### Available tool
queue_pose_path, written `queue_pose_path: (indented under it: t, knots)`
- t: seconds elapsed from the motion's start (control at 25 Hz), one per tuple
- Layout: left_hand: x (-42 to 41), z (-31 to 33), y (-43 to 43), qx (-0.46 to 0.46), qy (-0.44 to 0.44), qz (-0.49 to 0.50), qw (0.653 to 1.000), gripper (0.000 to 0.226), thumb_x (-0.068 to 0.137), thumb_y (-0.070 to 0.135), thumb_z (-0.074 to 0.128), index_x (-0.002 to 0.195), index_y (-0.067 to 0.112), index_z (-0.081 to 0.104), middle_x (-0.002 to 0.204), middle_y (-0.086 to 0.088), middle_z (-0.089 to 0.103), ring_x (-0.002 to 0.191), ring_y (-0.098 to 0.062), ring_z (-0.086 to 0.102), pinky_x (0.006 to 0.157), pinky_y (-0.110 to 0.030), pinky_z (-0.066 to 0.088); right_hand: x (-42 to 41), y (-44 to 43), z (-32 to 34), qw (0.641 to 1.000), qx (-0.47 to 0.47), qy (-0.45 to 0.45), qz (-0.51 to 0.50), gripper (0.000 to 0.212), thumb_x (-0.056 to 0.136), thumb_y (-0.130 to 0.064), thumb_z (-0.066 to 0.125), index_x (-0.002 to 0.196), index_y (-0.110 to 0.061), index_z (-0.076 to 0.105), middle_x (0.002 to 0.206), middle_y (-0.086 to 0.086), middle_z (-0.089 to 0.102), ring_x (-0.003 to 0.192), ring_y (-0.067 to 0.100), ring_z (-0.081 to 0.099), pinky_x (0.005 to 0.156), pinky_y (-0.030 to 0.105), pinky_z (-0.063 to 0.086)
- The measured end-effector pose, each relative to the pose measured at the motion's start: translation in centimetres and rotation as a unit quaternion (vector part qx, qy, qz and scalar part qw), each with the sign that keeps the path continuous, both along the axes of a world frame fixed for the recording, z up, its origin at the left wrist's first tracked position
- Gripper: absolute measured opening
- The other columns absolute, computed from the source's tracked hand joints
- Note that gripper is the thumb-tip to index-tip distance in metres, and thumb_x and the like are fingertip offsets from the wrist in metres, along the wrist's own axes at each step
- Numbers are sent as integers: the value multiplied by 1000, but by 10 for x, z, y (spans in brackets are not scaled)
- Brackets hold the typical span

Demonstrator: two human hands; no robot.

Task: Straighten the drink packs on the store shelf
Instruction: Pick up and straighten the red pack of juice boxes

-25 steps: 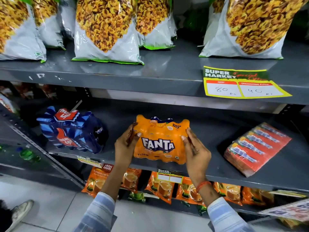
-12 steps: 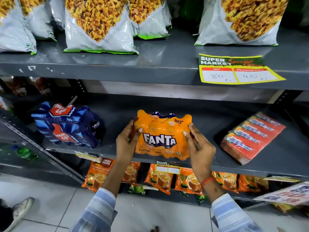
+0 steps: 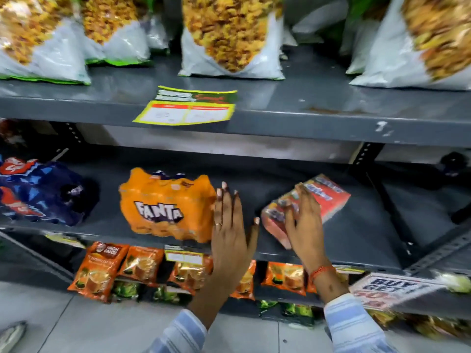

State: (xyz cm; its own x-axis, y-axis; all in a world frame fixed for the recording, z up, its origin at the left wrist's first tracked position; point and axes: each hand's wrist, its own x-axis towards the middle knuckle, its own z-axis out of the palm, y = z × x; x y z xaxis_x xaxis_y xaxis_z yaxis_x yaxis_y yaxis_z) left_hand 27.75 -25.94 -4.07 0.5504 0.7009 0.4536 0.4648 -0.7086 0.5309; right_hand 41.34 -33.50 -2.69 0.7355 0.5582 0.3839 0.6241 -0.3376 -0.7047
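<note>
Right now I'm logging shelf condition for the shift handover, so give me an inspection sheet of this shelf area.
Surface: grey metal middle shelf, scuffed.
Job's things: Fanta pack near the front edge, slightly skewed; blue pack to its left; red pack lying at an angle.
Clutter: snack bags above; orange sachets below; price tag; promo sign.
Grippers: left hand open, flat beside the Fanta pack; right hand open on the red pack.
Cables: nothing seen.
Surroundings: tiled floor; image blurred.
</note>
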Motion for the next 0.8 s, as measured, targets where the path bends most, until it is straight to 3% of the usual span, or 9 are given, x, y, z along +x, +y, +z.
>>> queue_pose_path:
  t: [0.08, 0.16, 0.24, 0.36, 0.44, 0.56, 0.64, 0.72, 0.8]
  knots:
    - [47, -10, -25, -129, 35, -6, 991, 86, 83, 59, 32, 143, -1, 24, 154, -24, 20, 144, -34, 18, 116, -39, 15, 56, -24, -15, 996, -69, -1, -53, 54, 88, -8, 53, 136, 7, 35, 144, 29, 38, 135, 43, 33, 115, 48, 26]
    - [88, -10, -32, -341, 83, 30, 936, 96, 76, 71, 32, 139, -1, 32, 146, -27, 36, 135, -39, 35, 109, -41, 29, 105, -38, -25, 987, -129, 54, -83, 63, 88, -15, 56, 139, 8, 28, 150, 30, 28, 140, 43, 24, 118, 48, 20]
    - [111, -14, -27, -459, 96, 61, 881, 83, 81, 63, 51, 135, 1, 40, 138, -24, 47, 128, -40, 43, 105, -38, 32, 136, -45, -33, 978, -151, 123, -69, 71, 90, -24, 56, 144, 5, 20, 155, 26, 18, 144, 38, 17, 119, 43, 16]
    - [117, -22, -12, -450, 56, 53, 890, 86, 64, 65, 61, 118, -1, 59, 123, -26, 62, 119, -39, 53, 107, -40, 35, 151, -47, -40, 973, -131, 187, -36, 79, 90, -31, 58, 147, -2, 13, 157, 19, 13, 144, 34, 17, 118, 40, 19]
    - [114, -24, -11, -423, 40, 44, 904, 79, 65, 58, 66, 117, 0, 59, 122, -26, 62, 122, -40, 48, 108, -39, 32, 155, -55, -45, 976, -94, 192, -39, 75, 88, -28, 61, 145, -3, 20, 154, 20, 22, 140, 36, 27, 115, 41, 25]
    - [111, -23, -17, -395, 2, 23, 918, 67, 75, 33, 76, 124, -4, 48, 133, -26, 47, 129, -39, 38, 108, -33, 28, 155, -73, -51, 976, -23, 211, -58, 62, 84, -18, 66, 137, -2, 37, 140, 24, 37, 126, 36, 43, 104, 29, 35]
    - [107, -24, -29, -335, -38, -13, 942, 69, 78, 22, 74, 132, -3, 39, 139, -23, 32, 129, -34, 39, 104, -24, 30, 147, -86, -57, 977, 19, 202, -72, 62, 81, -35, 67, 130, -5, 44, 131, 22, 43, 119, 33, 47, 96, 20, 33]
    - [102, -28, -38, -280, -41, -56, 957, 75, 82, 21, 70, 141, 3, 28, 147, -18, 20, 133, -28, 35, 103, -23, 29, 134, -92, -66, 972, 44, 205, -103, 85, 73, -67, 55, 132, -8, 40, 134, 19, 42, 124, 31, 45, 106, 31, 34]
    - [96, -37, -46, -257, -35, -80, 962, 75, 86, 22, 65, 144, 6, 21, 152, -16, 14, 138, -28, 30, 106, -28, 30, 123, -96, -76, 966, 61, 215, -127, 97, 71, -77, 46, 139, -10, 30, 143, 18, 37, 132, 32, 38, 113, 48, 32]
